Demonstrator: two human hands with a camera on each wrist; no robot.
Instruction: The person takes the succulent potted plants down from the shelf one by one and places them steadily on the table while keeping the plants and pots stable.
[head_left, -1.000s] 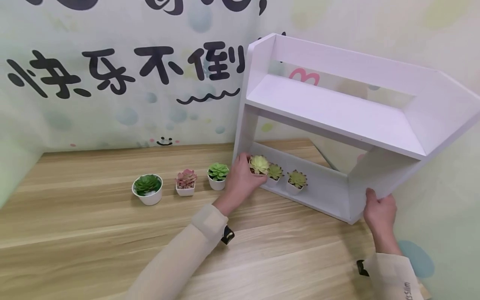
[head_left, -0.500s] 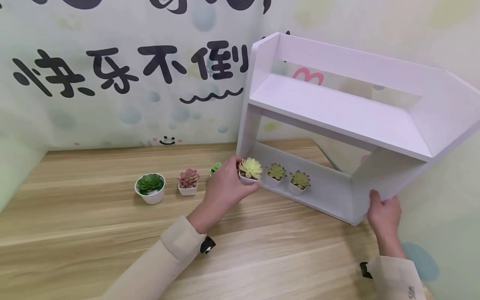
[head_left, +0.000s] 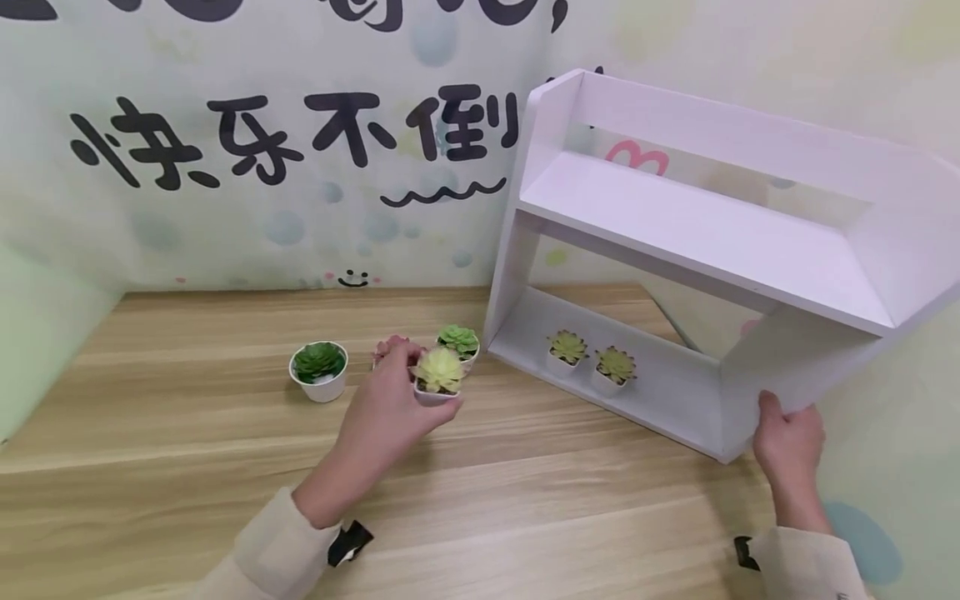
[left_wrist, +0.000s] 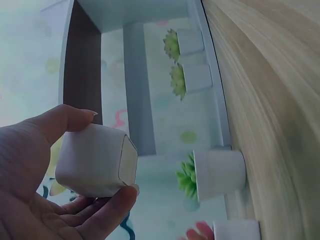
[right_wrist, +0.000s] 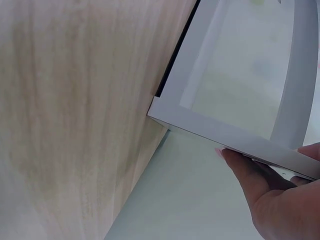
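My left hand (head_left: 381, 412) holds a pale yellow-green potted succulent (head_left: 438, 369) above the table, left of the white shelf unit (head_left: 720, 223). In the left wrist view, thumb and fingers grip its square white pot (left_wrist: 92, 160) from opposite sides. My right hand (head_left: 789, 437) grips the shelf's right side panel low down. The right wrist view shows the fingers of that hand (right_wrist: 280, 200) at the panel's edge. Two greenish succulents in white pots, a left one (head_left: 567, 348) and a right one (head_left: 615, 367), stand on the lower board.
On the wooden table (head_left: 187, 475) stand a dark green succulent (head_left: 318, 367), a pink succulent (head_left: 388, 347) partly hidden behind my left hand, and a bright green succulent (head_left: 458, 342) beside the shelf. A wall with large black lettering (head_left: 255, 137) rises behind.
My left hand has carried the pale succulent leftward, away from the lower board of the shelf, past the front of the bright green one. The right hand keeps its grip on the side panel.
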